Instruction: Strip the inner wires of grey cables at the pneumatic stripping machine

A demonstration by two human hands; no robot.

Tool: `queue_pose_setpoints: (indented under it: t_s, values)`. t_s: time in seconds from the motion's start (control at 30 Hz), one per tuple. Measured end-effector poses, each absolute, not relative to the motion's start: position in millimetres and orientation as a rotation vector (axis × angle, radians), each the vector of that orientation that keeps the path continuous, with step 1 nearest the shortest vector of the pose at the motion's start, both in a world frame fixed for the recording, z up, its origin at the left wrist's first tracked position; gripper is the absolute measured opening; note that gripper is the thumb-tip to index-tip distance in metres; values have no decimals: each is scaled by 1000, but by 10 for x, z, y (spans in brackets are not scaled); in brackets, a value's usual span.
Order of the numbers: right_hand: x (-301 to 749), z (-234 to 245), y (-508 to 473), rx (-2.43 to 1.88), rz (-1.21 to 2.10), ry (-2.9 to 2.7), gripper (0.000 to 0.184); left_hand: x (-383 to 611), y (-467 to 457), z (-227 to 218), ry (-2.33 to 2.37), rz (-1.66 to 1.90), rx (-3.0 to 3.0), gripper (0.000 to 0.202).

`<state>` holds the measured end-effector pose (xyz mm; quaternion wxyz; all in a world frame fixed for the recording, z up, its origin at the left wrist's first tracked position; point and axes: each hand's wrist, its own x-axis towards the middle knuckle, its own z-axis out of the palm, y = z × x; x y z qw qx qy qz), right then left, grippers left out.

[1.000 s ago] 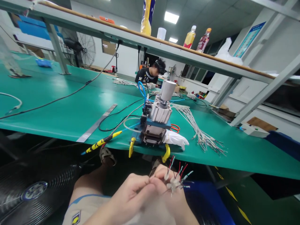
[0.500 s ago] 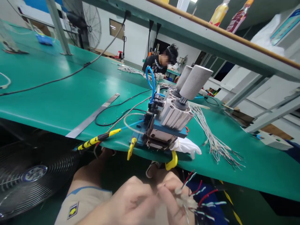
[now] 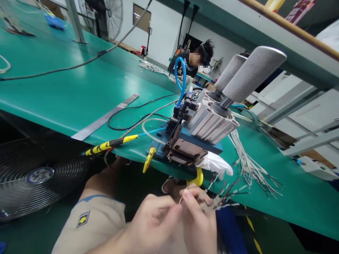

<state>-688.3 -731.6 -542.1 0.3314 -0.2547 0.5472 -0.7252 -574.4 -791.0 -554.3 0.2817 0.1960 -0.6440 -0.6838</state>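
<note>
Pinching 1 wire (image 3: 180, 200) btwn 2 hands (image 3: 155, 218), both closed, 1 cable bunch (image 3: 217, 203) in R hand (image 3: 198, 217)

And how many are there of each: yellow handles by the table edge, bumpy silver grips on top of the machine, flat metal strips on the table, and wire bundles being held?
Yellow handles: 2
Bumpy silver grips: 2
Flat metal strip: 1
Held wire bundle: 1
Total: 6
</note>
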Motion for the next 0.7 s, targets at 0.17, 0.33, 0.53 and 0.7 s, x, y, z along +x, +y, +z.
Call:
queue_pose_setpoints:
  t_s: [0.17,0.33,0.53,0.7]
  values:
    - [-6833,-5353,-7361,-505,-1817,1327,24,-5765,-7890,-5564,-1465,-1978,616,44]
    - [-6830,-5324,-7332,-587,-1792,1302,25,-5736,-7926,-5539,-1416,-2019,573,45]
    - [-6842,-5306,-7330,-760,-1842,1547,18,-5707,-7910,-5538,-1451,-2037,587,47]
    - [-6857,-5278,-7340,-815,-1829,1478,15,-5681,-7905,-5487,-1477,-2039,601,46]
